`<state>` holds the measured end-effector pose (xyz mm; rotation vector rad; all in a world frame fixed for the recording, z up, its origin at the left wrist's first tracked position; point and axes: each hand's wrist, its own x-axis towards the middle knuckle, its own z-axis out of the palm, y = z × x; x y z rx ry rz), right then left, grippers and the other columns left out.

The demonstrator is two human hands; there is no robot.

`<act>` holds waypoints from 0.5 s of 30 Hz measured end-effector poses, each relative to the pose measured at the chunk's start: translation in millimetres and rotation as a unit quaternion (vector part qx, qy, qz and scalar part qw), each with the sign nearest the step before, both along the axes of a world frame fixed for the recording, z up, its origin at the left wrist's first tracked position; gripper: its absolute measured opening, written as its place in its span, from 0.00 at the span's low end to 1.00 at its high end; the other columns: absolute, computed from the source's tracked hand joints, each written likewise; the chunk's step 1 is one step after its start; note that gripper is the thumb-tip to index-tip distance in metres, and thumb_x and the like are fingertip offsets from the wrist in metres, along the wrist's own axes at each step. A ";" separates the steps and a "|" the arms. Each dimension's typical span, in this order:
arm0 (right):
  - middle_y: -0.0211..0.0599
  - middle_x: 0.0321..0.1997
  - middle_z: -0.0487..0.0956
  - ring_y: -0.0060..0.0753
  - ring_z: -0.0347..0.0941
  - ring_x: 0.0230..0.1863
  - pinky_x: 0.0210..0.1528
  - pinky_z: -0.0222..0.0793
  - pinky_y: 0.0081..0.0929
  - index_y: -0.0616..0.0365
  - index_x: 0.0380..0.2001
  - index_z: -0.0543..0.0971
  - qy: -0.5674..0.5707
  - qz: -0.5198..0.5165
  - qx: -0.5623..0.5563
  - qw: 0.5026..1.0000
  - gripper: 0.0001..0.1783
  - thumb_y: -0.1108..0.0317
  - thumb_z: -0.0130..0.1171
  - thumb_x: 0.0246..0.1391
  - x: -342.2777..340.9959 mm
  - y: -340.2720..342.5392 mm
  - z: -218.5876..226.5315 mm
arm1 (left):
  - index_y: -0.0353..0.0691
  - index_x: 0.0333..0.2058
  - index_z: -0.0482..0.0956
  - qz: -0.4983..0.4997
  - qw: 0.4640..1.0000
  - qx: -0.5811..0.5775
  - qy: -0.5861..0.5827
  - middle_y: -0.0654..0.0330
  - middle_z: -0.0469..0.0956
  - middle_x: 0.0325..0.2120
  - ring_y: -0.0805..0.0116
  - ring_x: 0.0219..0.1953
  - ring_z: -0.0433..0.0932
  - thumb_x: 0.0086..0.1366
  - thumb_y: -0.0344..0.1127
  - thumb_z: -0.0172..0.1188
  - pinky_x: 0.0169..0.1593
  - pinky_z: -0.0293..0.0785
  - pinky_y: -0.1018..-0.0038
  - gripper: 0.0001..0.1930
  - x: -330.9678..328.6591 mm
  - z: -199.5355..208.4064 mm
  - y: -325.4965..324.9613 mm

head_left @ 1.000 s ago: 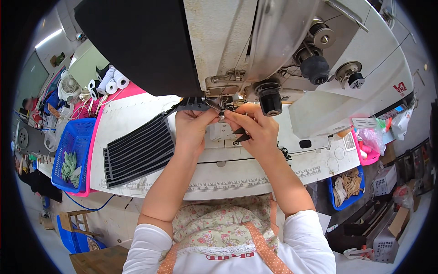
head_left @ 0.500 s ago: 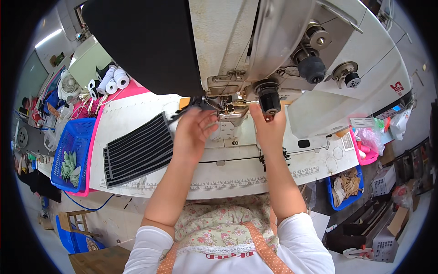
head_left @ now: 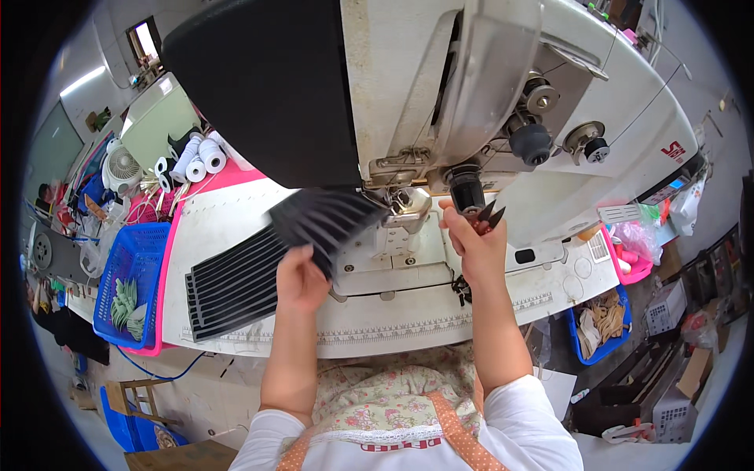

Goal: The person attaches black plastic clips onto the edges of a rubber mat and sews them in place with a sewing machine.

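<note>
My left hand [head_left: 303, 279] grips the near edge of a black fabric piece with grey stripes [head_left: 326, 220]. The piece is lifted, bent and blurred, and its far right corner reaches the needle area of a white sewing machine [head_left: 605, 184]. Below and left of it, a flat black striped panel [head_left: 232, 286], perhaps several stacked, lies on the machine table [head_left: 369, 328]. Beside the machine's black knob, my right hand [head_left: 481, 247] is closed around small thread snips [head_left: 488, 220]; their dark blades point up and right, and the reddish handle is mostly hidden in the palm.
A blue basket [head_left: 106, 275] with pale green pieces stands left of the table. White thread cones [head_left: 210, 155] and a fan [head_left: 120, 166] are at the back left. Another blue basket [head_left: 623, 334] with beige strips sits below the right edge. Cardboard boxes [head_left: 675, 408] stand lower right.
My left hand has moved from beside the needle area down and left, and now lifts a striped piece. My right hand has shifted slightly down and right; the snips' blades have come into view.
</note>
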<state>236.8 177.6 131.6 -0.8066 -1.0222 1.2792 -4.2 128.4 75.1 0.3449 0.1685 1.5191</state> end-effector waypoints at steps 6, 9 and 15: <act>0.32 0.19 0.73 0.14 0.55 0.12 0.15 0.49 0.09 0.65 0.28 0.76 -0.070 0.071 0.005 0.995 0.06 0.73 0.58 0.46 -1.9 -11.8 -15.9 | 0.35 0.42 0.69 0.228 0.908 -0.019 0.349 0.57 0.75 0.33 0.67 0.30 0.74 0.45 0.16 0.54 0.29 0.73 0.80 0.22 53.2 18.1 -56.8; 0.28 0.18 0.72 0.13 0.56 0.15 0.18 0.50 0.09 0.64 0.27 0.76 -0.127 0.101 0.083 0.983 0.06 0.72 0.58 0.46 -11.4 -13.4 -23.3 | 0.36 0.43 0.69 0.231 0.879 0.020 0.417 0.57 0.75 0.33 0.68 0.29 0.74 0.44 0.13 0.55 0.28 0.73 0.79 0.24 61.4 5.8 -63.5; 0.23 0.17 0.69 0.12 0.57 0.18 0.21 0.51 0.09 0.62 0.26 0.75 -0.177 0.104 0.078 0.976 0.06 0.70 0.58 0.47 -13.7 -14.3 -18.1 | 0.37 0.43 0.69 0.200 0.898 -0.036 0.391 0.57 0.75 0.32 0.69 0.28 0.72 0.45 0.14 0.54 0.27 0.72 0.79 0.23 64.4 1.6 -67.1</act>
